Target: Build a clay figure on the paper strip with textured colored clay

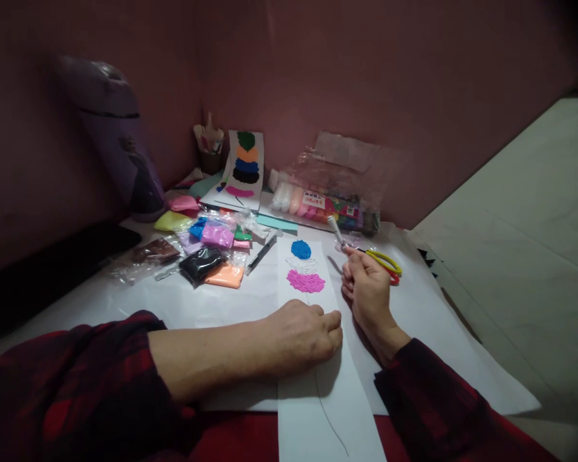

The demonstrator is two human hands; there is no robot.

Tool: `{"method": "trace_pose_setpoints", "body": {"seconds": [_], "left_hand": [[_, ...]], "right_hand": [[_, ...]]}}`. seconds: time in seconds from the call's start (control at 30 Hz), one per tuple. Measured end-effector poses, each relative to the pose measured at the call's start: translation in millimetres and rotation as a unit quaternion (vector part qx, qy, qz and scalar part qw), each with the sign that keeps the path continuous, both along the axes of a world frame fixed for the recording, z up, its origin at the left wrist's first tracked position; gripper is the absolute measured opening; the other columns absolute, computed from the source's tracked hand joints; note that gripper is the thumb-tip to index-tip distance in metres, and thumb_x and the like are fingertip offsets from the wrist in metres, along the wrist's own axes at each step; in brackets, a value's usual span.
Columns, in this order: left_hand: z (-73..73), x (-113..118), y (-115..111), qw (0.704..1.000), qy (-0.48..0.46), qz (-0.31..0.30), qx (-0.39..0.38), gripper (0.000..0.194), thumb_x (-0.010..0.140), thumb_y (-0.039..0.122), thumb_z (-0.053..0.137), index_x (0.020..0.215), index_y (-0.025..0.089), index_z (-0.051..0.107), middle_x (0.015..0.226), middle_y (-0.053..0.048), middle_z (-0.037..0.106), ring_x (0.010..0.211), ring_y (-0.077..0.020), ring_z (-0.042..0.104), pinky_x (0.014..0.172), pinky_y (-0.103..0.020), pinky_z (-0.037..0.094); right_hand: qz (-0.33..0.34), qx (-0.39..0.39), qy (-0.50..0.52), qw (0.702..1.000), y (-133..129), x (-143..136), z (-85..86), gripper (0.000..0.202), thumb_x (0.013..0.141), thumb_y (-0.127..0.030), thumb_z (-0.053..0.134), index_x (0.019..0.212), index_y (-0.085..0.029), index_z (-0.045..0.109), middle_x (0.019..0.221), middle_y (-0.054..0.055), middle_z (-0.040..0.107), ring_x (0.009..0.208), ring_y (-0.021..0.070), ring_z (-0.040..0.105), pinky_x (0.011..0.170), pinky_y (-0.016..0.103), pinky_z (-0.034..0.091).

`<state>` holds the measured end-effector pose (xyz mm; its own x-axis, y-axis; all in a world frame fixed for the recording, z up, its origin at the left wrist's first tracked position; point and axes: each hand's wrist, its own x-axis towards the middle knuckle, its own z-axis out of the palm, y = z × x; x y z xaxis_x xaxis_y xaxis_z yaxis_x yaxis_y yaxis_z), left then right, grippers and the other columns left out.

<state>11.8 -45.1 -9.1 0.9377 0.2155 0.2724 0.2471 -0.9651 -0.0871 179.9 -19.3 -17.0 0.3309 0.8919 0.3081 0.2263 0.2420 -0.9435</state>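
My left hand [303,337] rests over a long white paper strip [296,401], its fingers curled together; whatever they may hold is hidden. On the strip, above this hand, sit a blue clay patch [300,249], a white clay patch [302,265] and a pink clay patch [306,281]. A thin drawn line curves down the paper below them. To the right of the strip, my right hand [368,292] is closed on a slim white ribbed stick [336,230] that points up and away. Scissors with yellow and red handles [385,262] lie just beyond this hand.
Several clay packets [216,235] and a pen [261,253] lie left of the strip. Behind stand a decorated sample card [245,168], a bag of clay [313,200] and a cup of tools [209,141]. A purple bottle [120,141] stands far left.
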Motion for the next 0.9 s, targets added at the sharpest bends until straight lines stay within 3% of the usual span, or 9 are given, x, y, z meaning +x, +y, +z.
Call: {"method": "trace_pose_setpoints", "body": {"seconds": [0.07, 0.17, 0.3, 0.5, 0.63, 0.77, 0.9], "left_hand": [[-0.8, 0, 0, 1.000, 0.002, 0.005, -0.002, 0.016, 0.087, 0.014, 0.048, 0.098, 0.013, 0.058, 0.097, -0.008, 0.061, 0.067, -0.0160, 0.055, 0.041, -0.029, 0.031], [-2.4, 0, 0, 1.000, 0.001, 0.007, -0.007, 0.014, 0.087, 0.015, 0.049, 0.097, 0.013, 0.058, 0.096, -0.008, 0.060, 0.067, -0.0154, 0.054, 0.042, -0.028, 0.032], [-3.6, 0, 0, 1.000, -0.009, 0.004, -0.008, 0.015, 0.086, 0.015, 0.049, 0.097, 0.013, 0.058, 0.094, -0.008, 0.060, 0.065, -0.0146, 0.053, 0.041, -0.028, 0.030], [2.1, -2, -1, 1.000, -0.008, 0.002, -0.016, 0.013, 0.084, 0.013, 0.050, 0.094, 0.012, 0.058, 0.092, -0.008, 0.060, 0.066, -0.0150, 0.054, 0.042, -0.027, 0.030], [7.9, -4, -1, 1.000, 0.008, -0.007, -0.019, 0.012, 0.084, 0.012, 0.050, 0.093, 0.012, 0.058, 0.092, -0.007, 0.060, 0.064, -0.0150, 0.053, 0.041, -0.029, 0.031], [10.2, -4, -2, 0.999, 0.024, 0.003, -0.026, 0.012, 0.085, 0.012, 0.049, 0.093, 0.013, 0.057, 0.092, -0.006, 0.060, 0.064, -0.0157, 0.053, 0.042, -0.031, 0.033], [10.5, -3, -3, 0.999, 0.030, 0.008, -0.026, 0.012, 0.085, 0.012, 0.049, 0.094, 0.013, 0.057, 0.093, -0.006, 0.060, 0.064, -0.0163, 0.054, 0.042, -0.032, 0.035]], "right_hand": [[0.025, -0.020, 0.136, 0.990, -1, -2, 5.2, 0.025, 0.085, -0.043, 0.055, 0.095, -0.020, 0.055, 0.058, -0.008, 0.038, 0.041, 0.0076, 0.034, 0.035, 0.019, 0.025], [0.054, -0.035, 0.194, 0.979, -2, -4, 9.8, 0.026, 0.077, -0.041, 0.065, 0.089, -0.020, 0.053, 0.061, -0.006, 0.049, 0.047, 0.0087, 0.046, 0.039, 0.019, 0.036], [0.028, -0.003, 0.132, 0.991, -3, -4, 7.2, 0.026, 0.079, -0.039, 0.066, 0.087, -0.020, 0.049, 0.069, -0.001, 0.065, 0.045, 0.0077, 0.044, 0.038, 0.018, 0.036], [-0.032, 0.035, 0.031, 0.998, -7, -9, 6.0, 0.017, 0.086, -0.034, 0.058, 0.088, -0.022, 0.046, 0.072, -0.001, 0.065, 0.044, 0.0075, 0.042, 0.031, 0.015, 0.030], [-0.085, 0.044, -0.059, 0.994, -5, -7, 3.3, 0.011, 0.088, -0.030, 0.054, 0.090, -0.021, 0.048, 0.076, 0.000, 0.063, 0.049, 0.0087, 0.048, 0.040, 0.019, 0.039], [-0.059, -0.008, -0.122, 0.991, -3, -2, -0.9, 0.008, 0.088, -0.027, 0.051, 0.089, -0.019, 0.051, 0.074, 0.000, 0.063, 0.049, 0.0091, 0.051, 0.049, 0.023, 0.044], [-0.043, -0.004, -0.111, 0.993, -3, 0, -1.7, 0.013, 0.089, -0.031, 0.052, 0.093, -0.019, 0.053, 0.070, -0.001, 0.061, 0.047, 0.0086, 0.047, 0.044, 0.021, 0.039]]}}
